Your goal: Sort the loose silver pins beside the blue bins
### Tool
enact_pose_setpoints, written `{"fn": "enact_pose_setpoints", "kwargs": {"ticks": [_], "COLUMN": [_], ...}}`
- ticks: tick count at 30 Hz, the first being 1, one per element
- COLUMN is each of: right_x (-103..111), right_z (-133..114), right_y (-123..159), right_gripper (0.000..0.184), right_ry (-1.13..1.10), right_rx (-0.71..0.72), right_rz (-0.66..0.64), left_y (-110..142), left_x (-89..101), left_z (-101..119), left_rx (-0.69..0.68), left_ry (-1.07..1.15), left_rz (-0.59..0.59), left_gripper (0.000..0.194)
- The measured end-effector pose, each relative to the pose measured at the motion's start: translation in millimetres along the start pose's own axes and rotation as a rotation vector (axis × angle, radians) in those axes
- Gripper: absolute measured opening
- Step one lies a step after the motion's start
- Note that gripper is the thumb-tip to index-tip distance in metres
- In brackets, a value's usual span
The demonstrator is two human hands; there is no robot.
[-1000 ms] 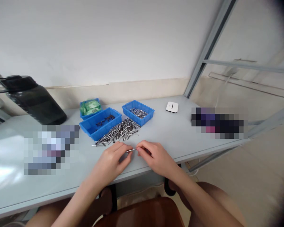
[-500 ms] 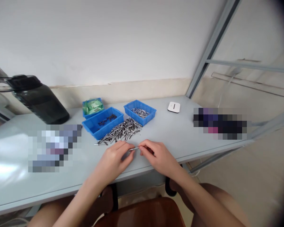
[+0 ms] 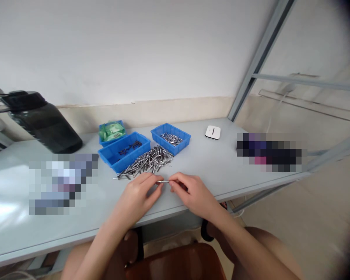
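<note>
Between my two hands a slim silver metal pin [image 3: 163,181] lies nearly level, just above the grey table. My left hand [image 3: 141,192] pinches its left end between thumb and fingers. At the right end, the fingertips of my right hand [image 3: 191,190] are closed on the same pin. Just beyond my hands lies a loose pile of silver and dark metal pins [image 3: 150,159]. Behind it stand a blue bin [image 3: 109,158] with a few dark pins in it and another blue bin [image 3: 175,149] with silver pins.
A third blue bin [image 3: 102,143] holds a green plastic bag [image 3: 112,131]. At the left stands a dark water bottle [image 3: 51,126]. A white square device [image 3: 212,132] sits at the back right. Blurred-out objects lie at both sides, and a metal frame post [image 3: 258,66] rises at the right.
The pin in my fingers has turned slightly and now lies more level. Both hands keep their pinch on it; the whole view has shifted a little.
</note>
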State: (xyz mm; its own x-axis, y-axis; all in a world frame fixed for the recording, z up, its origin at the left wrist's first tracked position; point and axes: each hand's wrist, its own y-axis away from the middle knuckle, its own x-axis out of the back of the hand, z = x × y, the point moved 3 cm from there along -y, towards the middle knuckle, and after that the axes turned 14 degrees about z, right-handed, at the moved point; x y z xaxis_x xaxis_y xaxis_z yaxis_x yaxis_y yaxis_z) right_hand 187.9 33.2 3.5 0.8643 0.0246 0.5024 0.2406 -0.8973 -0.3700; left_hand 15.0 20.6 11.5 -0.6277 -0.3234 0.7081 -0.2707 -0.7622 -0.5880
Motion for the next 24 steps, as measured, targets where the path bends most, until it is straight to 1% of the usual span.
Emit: {"fn": "enact_pose_setpoints", "kwargs": {"ticks": [12,17,24], "right_x": [-2.0,-2.5,-5.0], "right_z": [1.8,2.0,0.7], "right_y": [0.1,-0.6,-0.6], "right_gripper": [0.017,0.016,0.018], "right_ry": [0.004,0.004,0.081], "right_rx": [0.007,0.011,0.074], "right_rz": [-0.008,-0.013,0.0], "left_y": [-0.4,0.7,2.6], "left_x": [2.0,1.8,3.4], "left_z": [-1.5,-2.8,-0.8], "left_rx": [-0.028,-0.045,-0.053], "left_ry": [0.013,0.031,0.062], "left_rz": [0.072,0.084,0.091], "left_gripper": [0.013,0.014,0.011]}}
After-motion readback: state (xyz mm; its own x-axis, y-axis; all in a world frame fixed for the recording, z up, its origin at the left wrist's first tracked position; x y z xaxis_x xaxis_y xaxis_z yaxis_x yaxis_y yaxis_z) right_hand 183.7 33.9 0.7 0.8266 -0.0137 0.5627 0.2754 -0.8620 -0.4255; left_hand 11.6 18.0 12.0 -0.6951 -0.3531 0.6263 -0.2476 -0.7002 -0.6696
